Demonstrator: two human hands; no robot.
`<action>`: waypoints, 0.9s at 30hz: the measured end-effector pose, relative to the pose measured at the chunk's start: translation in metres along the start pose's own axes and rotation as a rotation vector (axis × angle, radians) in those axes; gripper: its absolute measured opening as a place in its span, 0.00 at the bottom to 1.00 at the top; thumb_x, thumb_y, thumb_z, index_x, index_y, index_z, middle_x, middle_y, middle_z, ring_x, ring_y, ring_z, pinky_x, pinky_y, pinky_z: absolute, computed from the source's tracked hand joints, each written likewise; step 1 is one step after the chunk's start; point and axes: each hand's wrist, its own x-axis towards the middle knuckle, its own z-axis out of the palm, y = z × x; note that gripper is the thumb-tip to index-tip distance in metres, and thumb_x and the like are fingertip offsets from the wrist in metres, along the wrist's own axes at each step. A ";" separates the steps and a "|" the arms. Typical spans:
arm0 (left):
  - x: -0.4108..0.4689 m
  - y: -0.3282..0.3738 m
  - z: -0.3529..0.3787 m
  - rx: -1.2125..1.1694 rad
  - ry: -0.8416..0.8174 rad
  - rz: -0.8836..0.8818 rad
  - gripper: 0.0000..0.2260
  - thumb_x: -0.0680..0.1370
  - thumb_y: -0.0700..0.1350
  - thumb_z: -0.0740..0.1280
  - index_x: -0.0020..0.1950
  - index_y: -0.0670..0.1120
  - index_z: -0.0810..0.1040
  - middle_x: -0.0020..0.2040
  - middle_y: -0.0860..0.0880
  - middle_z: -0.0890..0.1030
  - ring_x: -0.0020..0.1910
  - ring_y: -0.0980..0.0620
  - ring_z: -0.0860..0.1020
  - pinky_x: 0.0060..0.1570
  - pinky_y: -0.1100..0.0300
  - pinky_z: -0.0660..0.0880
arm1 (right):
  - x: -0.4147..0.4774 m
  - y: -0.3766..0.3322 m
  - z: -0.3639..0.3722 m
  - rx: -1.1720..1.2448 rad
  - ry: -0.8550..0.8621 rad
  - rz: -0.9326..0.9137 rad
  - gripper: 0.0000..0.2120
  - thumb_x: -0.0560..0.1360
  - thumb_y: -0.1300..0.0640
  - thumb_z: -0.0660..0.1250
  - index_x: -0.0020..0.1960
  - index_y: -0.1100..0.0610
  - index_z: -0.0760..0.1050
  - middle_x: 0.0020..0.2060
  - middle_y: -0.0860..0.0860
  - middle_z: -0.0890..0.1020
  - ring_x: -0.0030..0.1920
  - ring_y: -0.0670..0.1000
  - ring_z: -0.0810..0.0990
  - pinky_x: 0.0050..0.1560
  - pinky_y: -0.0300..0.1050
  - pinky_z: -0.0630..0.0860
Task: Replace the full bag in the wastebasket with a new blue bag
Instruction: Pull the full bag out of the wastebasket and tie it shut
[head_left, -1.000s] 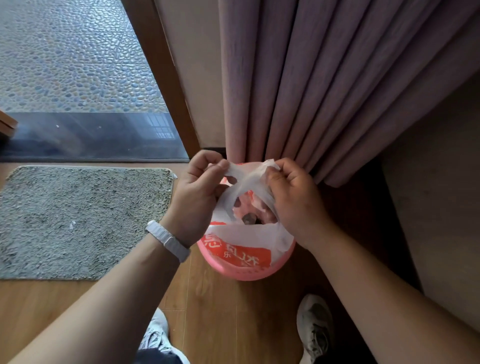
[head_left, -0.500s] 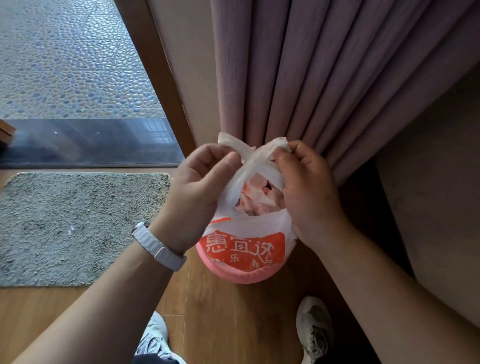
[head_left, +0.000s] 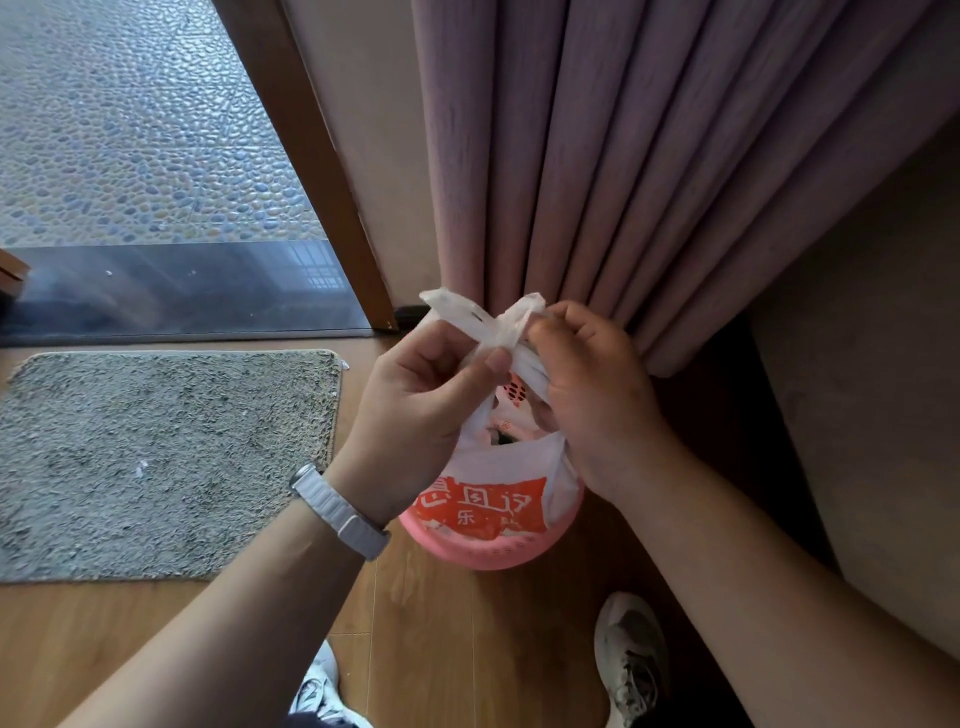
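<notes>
A pink wastebasket (head_left: 488, 552) stands on the wood floor in front of the curtain. Inside it sits a full white bag (head_left: 493, 499) with an orange printed panel. The bag's two handles (head_left: 485, 325) are crossed above the basket. My left hand (head_left: 415, 410) pinches one handle between thumb and fingers. My right hand (head_left: 592, 395) pinches the other handle at the crossing. Rubbish shows through the gap under the handles. No blue bag is in view.
A grey shaggy mat (head_left: 156, 457) lies on the floor at the left. Behind it are a dark threshold (head_left: 182, 291) and a brown door frame (head_left: 311, 171). A mauve curtain (head_left: 649, 156) hangs behind the basket. My two shoes (head_left: 631, 660) stand near the basket.
Both hands have lifted the bag's handles higher and crossed them over each other above the basket. The bag has risen a little out of the basket.
</notes>
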 end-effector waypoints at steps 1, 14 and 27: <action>0.000 0.000 0.003 -0.004 -0.001 0.032 0.06 0.76 0.41 0.70 0.49 0.38 0.77 0.40 0.42 0.80 0.39 0.50 0.78 0.39 0.59 0.76 | 0.000 0.001 0.000 -0.019 0.013 0.006 0.09 0.71 0.50 0.63 0.35 0.52 0.75 0.27 0.54 0.75 0.30 0.53 0.74 0.29 0.47 0.71; 0.003 -0.002 0.002 0.188 0.075 0.095 0.04 0.73 0.47 0.73 0.43 0.48 0.80 0.42 0.38 0.77 0.40 0.42 0.75 0.40 0.46 0.73 | -0.001 0.010 -0.008 -0.253 -0.187 -0.193 0.10 0.75 0.54 0.62 0.50 0.47 0.81 0.41 0.46 0.84 0.45 0.47 0.82 0.41 0.45 0.81; 0.009 -0.011 0.001 0.140 0.183 0.045 0.11 0.74 0.45 0.72 0.44 0.37 0.77 0.41 0.30 0.78 0.38 0.32 0.77 0.39 0.39 0.75 | 0.001 0.016 -0.013 -0.309 -0.311 -0.100 0.12 0.73 0.64 0.68 0.39 0.47 0.78 0.29 0.45 0.78 0.31 0.44 0.75 0.30 0.39 0.72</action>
